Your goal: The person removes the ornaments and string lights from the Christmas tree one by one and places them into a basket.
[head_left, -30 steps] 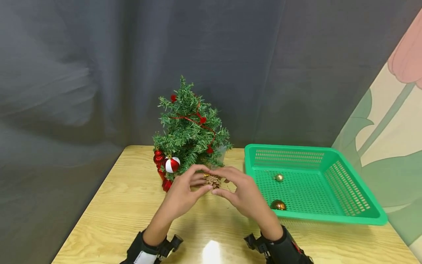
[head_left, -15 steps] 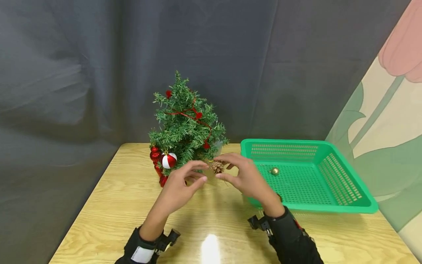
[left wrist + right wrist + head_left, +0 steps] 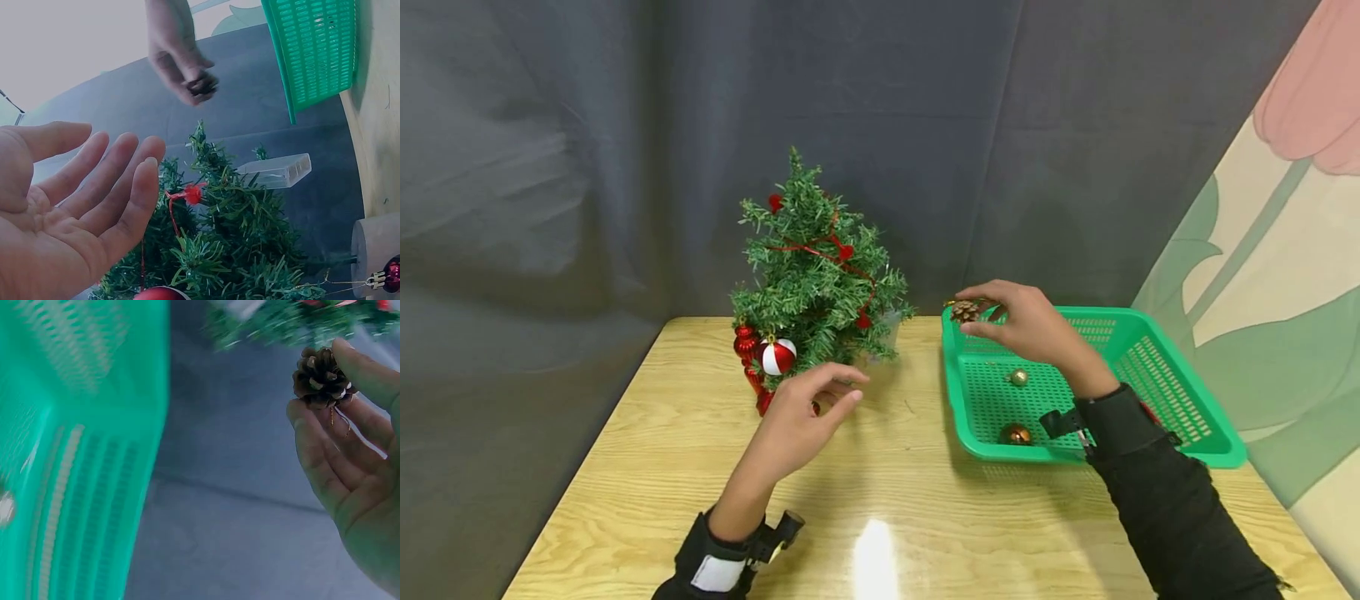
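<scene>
Between thumb and fingers my right hand (image 3: 1026, 325) pinches a brown pine cone (image 3: 965, 312) above the back left corner of the green basket (image 3: 951, 375). A thin gold loop (image 3: 340, 424) hangs from the pine cone in the right wrist view. My left hand (image 3: 801, 417) holds nothing; its fingers are relaxed, palm turned inward, in front of the small Christmas tree (image 3: 808, 283). On the tree's lower left hang a red and white ball (image 3: 778, 357) and red ornaments (image 3: 747, 346). A red garland (image 3: 820, 252) crosses its branches.
Inside the basket lie a small gold ball (image 3: 1018, 377) and a larger copper-coloured ball (image 3: 1016, 434). A clear plastic piece (image 3: 278, 172) shows behind the tree. Dark cloth (image 3: 880, 125) hangs behind the wooden table (image 3: 647, 467).
My right hand has carried the pine cone away from the left hand, right and up, to the basket. My left hand has drawn apart from it and stays near the tree.
</scene>
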The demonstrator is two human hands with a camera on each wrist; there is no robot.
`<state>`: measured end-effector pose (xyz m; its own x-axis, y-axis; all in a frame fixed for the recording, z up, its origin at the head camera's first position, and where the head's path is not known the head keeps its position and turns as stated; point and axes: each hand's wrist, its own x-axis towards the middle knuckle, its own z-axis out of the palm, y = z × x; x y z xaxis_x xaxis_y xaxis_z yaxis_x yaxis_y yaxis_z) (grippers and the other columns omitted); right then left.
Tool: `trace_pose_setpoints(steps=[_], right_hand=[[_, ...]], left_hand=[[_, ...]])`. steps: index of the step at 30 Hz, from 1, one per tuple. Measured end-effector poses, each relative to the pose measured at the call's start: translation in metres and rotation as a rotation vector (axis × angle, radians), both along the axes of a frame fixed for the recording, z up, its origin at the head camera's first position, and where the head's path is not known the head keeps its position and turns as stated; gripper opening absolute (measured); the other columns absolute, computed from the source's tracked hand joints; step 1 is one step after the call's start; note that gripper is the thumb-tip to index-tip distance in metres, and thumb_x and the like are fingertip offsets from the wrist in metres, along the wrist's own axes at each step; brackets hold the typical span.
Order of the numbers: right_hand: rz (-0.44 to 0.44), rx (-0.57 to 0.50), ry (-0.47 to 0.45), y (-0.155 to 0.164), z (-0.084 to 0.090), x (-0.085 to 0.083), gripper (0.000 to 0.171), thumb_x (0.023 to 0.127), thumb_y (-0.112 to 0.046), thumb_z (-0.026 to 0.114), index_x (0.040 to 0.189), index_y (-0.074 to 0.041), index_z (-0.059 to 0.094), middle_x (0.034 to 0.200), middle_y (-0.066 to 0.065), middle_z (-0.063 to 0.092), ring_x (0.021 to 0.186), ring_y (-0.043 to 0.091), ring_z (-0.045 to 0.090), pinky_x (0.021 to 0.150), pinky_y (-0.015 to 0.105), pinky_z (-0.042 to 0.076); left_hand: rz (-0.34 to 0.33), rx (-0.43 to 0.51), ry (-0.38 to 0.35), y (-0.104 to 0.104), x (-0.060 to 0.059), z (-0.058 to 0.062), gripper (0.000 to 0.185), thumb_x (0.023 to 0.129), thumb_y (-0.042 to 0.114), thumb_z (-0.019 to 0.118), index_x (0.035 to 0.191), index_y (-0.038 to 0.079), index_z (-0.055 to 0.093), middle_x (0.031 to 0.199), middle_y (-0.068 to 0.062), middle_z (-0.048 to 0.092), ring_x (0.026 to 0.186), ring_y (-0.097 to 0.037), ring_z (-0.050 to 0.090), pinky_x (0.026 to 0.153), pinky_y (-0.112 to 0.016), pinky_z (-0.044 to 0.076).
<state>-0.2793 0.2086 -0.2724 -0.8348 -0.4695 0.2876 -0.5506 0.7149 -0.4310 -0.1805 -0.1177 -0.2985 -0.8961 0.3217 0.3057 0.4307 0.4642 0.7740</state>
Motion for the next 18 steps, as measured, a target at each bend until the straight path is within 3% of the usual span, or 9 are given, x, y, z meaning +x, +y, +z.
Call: trace_pose_setpoints(steps=[6,13,18], right_hand=[[0.047,0.126,-0.078,0.025,-0.017,-0.013,0.045,0.086,-0.022,0.078,0.128,-0.01,0.066,0.116,0.006,0.071,0.101,0.025,0.069,0.085,0.044,0.056],[0.14,0.444,-0.15,0.043,-0.035,-0.029,0.039,0.086,-0.018,0.078,0.123,-0.012,0.068,0.118,0.005,0.069,0.102,0.022,0.067,0.087,0.037,0.056],[0.117,0.519,-0.249,0.06,-0.047,-0.042,0.039,0.086,-0.013,0.077,0.123,-0.008,0.068,0.118,0.01,0.07,0.103,0.027,0.068,0.087,0.04,0.056]], left_hand=[[-0.004,-0.014,-0.004,0.0,0.002,-0.001,0.017,0.096,0.015,0.067,0.111,0.021,0.071,0.098,0.004,0.072,0.082,-0.009,0.066,0.071,-0.025,0.055],[-0.016,-0.028,-0.001,0.002,0.002,0.0,0.015,0.096,0.015,0.066,0.11,0.021,0.071,0.1,0.005,0.071,0.084,-0.01,0.066,0.072,-0.025,0.055],[-0.023,-0.031,0.024,0.004,0.002,0.001,0.014,0.096,0.015,0.065,0.109,0.019,0.071,0.098,0.005,0.071,0.082,-0.009,0.065,0.072,-0.024,0.055]])
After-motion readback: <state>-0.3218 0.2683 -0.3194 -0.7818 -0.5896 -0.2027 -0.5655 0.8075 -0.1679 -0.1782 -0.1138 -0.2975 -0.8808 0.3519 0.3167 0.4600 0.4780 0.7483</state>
